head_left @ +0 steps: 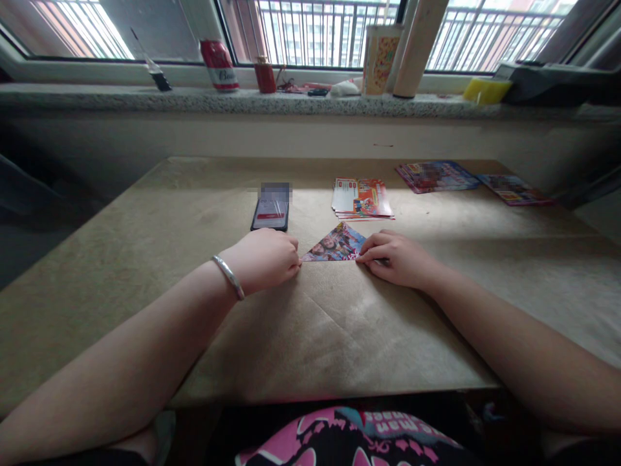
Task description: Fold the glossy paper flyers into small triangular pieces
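Note:
A sheet of printed paper [338, 244], folded into a triangle, lies on the tan tabletop [310, 349] with its peak pointing away from me. At its left corner my left hand [272, 259] is closed, the fingers pinching or pressing the tip; a silver bangle circles that wrist. My right hand [394, 257] holds the right corner between thumb and fingers. Just beyond my left hand lies a dark phone [272, 207] with its screen lit. A small stack of printed leaflets [363, 198] rests behind the triangle.
Two more piles of colourful leaflets, a left one [436, 177] and a right one [514, 189], lie at the far right. On the stone windowsill [291, 103] stand a red can [219, 65], a small red bottle [264, 76], a patterned cup [381, 61] and a yellow object [486, 90].

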A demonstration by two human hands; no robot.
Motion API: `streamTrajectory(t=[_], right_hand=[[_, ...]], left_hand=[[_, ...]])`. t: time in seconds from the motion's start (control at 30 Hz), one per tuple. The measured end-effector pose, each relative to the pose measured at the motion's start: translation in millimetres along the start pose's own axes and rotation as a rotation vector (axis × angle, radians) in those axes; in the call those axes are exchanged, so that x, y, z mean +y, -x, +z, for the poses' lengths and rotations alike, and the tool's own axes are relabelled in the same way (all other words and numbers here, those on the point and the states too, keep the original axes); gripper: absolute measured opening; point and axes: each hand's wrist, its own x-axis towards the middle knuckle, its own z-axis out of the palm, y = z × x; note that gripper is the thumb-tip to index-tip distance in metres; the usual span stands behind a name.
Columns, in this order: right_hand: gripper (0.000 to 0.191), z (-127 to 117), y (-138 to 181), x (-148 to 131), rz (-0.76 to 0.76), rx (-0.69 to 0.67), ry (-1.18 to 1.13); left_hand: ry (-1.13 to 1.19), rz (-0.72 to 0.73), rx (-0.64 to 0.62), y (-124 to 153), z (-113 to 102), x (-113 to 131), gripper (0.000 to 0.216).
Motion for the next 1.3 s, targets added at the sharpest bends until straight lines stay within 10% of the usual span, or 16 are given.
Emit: streamTrajectory(t=[0.3, 0.7, 1.3], right_hand=[[0.02, 0.1, -1.8, -1.5, 0.008, 0.01, 0.004], [0.019, 8.0, -9.3, -9.1, 0.038, 0.083, 0.13], [0.016, 13.5, -14.2, -18.6, 0.051, 0.13, 0.254]], left_hand=[[0.075, -0.05, -0.042, -4.8, -2.2, -2.3, 0.039], [0.167, 0.104, 0.403, -40.3, 41.2, 27.6, 0.021], [0.036, 0.116, 0.459, -48.7, 41.0, 33.2, 0.021]])
